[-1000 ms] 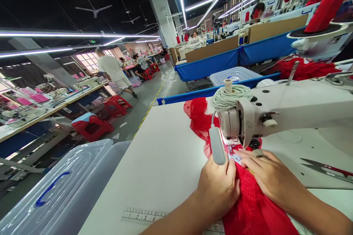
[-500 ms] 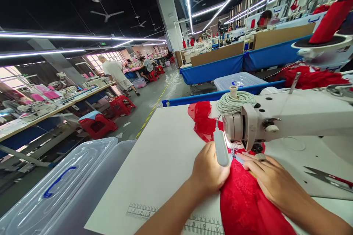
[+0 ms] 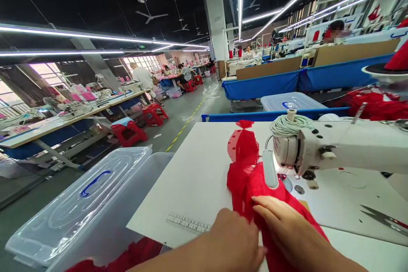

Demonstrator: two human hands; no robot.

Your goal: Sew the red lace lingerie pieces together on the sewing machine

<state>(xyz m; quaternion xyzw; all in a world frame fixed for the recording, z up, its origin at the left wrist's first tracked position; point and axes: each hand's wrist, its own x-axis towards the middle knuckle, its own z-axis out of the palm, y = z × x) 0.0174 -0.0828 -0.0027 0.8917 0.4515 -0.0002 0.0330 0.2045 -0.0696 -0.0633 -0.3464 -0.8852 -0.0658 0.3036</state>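
Red lace fabric (image 3: 244,178) lies across the white table (image 3: 178,170), left of and in front of the sewing machine (image 3: 344,144). My left hand (image 3: 236,238) is curled closed at the fabric's left side, near the printed ruler (image 3: 188,223); what its fingers hold is hidden. My right hand (image 3: 283,225) is closed on the red fabric just below the machine's grey lamp (image 3: 270,169). No fabric lies under the needle area.
Scissors (image 3: 384,219) lie at the right. A lidded clear bin (image 3: 95,195) stands left of the table, with more red fabric (image 3: 137,256) beside it. A coiled pale cord (image 3: 291,125) tops the machine. Red stools (image 3: 129,131) and people are farther off.
Both hands have moved toward me, away from the needle. The red fabric has come out from under the machine and now spreads to its left. The view has shifted left.
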